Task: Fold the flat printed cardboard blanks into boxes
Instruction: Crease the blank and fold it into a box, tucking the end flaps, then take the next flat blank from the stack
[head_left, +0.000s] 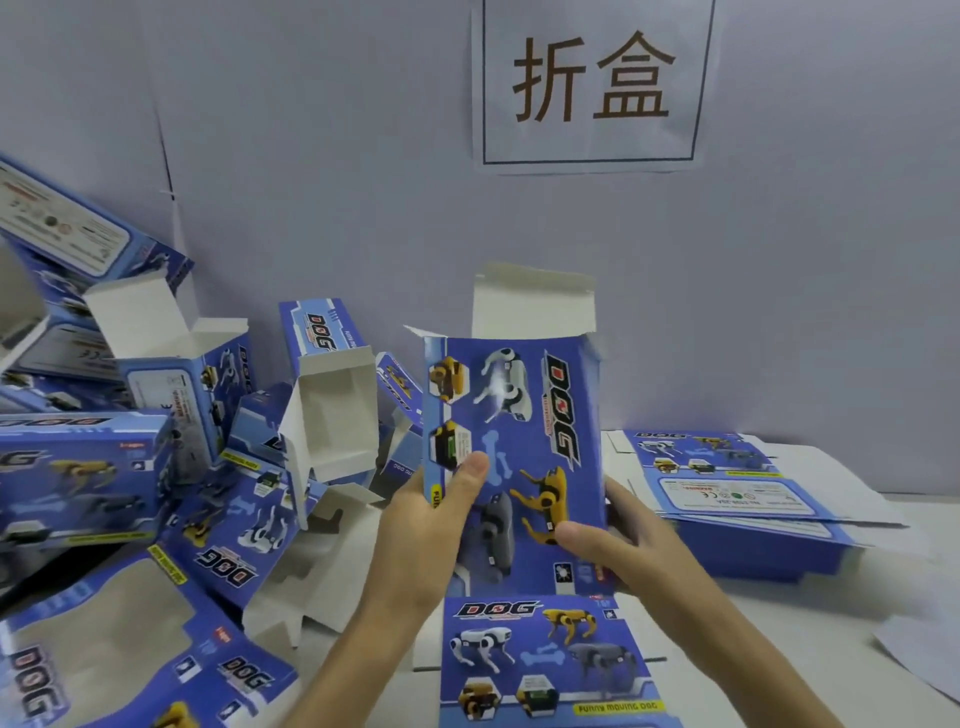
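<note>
- held blank (519, 447): centre of frame, upright, lifted off the table (779, 623), printed face toward the camera.
- left hand (431, 525): grips the blank's left edge, thumb flat on the front panel, fingers wrapped behind and out of sight.
- right hand (618, 545): same grip on the lower right edge, thumb on the front near the yellow dog print, fingers behind.
- Reason for the grip, my read: opposing edge holds let the sides be squeezed so the flat sleeve pops into a tube. A narrow side panel already shows along the left edge, so it looks partly squared.
- top flap (535, 301): white inner side showing, standing straight up, not tucked. Can't see inside the sleeve from this angle.
- Bottom end is hidden behind the hands and wrists; closed or not, can't tell.
- flat blank (545, 665): lies on the table at bottom centre, directly under the held one; probably next in line.
- stack of flats (727, 493): right of frame, against the wall, within the right hand's reach.
- pile of folded boxes (130, 457): fills the left of frame, tumbled at all angles.
- open box (332, 410): in that pile, left of centre, mouth toward the camera, white interior, nothing visible inside.
- wall sign (592, 83): top centre.
</note>
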